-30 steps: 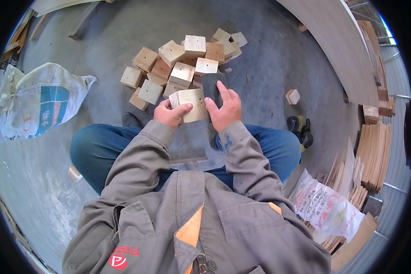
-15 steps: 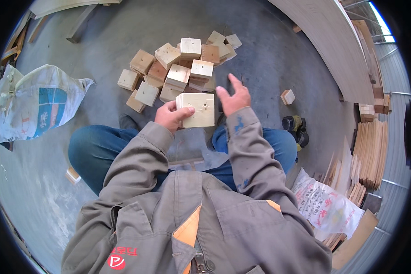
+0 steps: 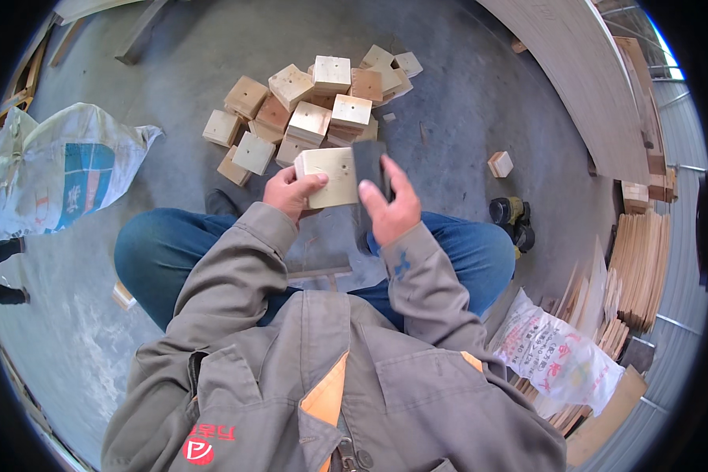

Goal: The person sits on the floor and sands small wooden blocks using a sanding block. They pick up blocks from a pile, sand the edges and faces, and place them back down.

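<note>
My left hand [image 3: 289,191] is closed around a pale wooden block [image 3: 334,185], its thumb on the face that has a small dark hole. The block is held up in front of my knees. In my right hand [image 3: 396,211] is a dark grey rectangular block [image 3: 370,163], gripped between thumb and fingers. It stands against the right edge of the wooden block and is slightly blurred. Just beyond my hands lies a heap of similar wooden blocks [image 3: 309,122] on the floor.
A white woven sack [image 3: 110,181] lies at left, near another person's dark-clad feet [image 3: 4,267]. One wooden block [image 3: 500,164] and a yellow-black power tool [image 3: 511,216] are at right. Thin wood strips [image 3: 639,267] and a printed sack [image 3: 558,354] line the right side.
My right hand has come in toward the wooden block, bringing the dark grey block to its right edge. The wooden block has risen slightly. Another person's feet have appeared at the left edge.
</note>
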Demonstrator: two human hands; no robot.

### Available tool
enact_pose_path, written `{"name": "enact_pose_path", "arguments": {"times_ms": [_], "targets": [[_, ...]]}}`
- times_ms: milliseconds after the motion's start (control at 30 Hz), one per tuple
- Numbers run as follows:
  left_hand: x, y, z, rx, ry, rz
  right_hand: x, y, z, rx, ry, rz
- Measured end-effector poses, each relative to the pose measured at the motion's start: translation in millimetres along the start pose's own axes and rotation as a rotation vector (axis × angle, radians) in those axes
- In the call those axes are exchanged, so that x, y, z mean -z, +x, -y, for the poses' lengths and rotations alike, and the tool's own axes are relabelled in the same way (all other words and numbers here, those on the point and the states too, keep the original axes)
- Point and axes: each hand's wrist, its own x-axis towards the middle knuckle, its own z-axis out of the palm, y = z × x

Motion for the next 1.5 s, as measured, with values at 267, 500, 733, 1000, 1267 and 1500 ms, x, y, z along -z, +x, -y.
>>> {"name": "enact_pose_path", "arguments": {"times_ms": [267, 500, 733, 1000, 1267, 1500], "targets": [[4.3, 6.5, 1.8, -0.008, -0.103, -0.066, -8.4, 37.7, 10.3, -0.115, 0.266, 0.113], [6.6, 6.6, -1.5, 0.005, -0.102, -0.086, 0.9, -24.0, 3.7, -0.241, 0.370, 0.211], [-7.3, -1.1, 4.3, 0.032, -0.132, -0.002, -3.6, 44.6, 1.7, -0.290, 0.511, 0.137], [8.6, 7.1, -1.6, -0.017, -0.100, -0.078, 10.7, -46.6, 12.4, -0.333, 0.587, 0.280], [-13.2, -9.0, -0.1, 0.042, -0.145, 0.080, 0.1, 42.4, 9.3, -0.353, 0.726, 0.099], [11.4, 9.5, 4.2, -0.049, -0.104, -0.007, 9.9, -43.4, -5.8, -0.421, 0.689, 0.294]]}}
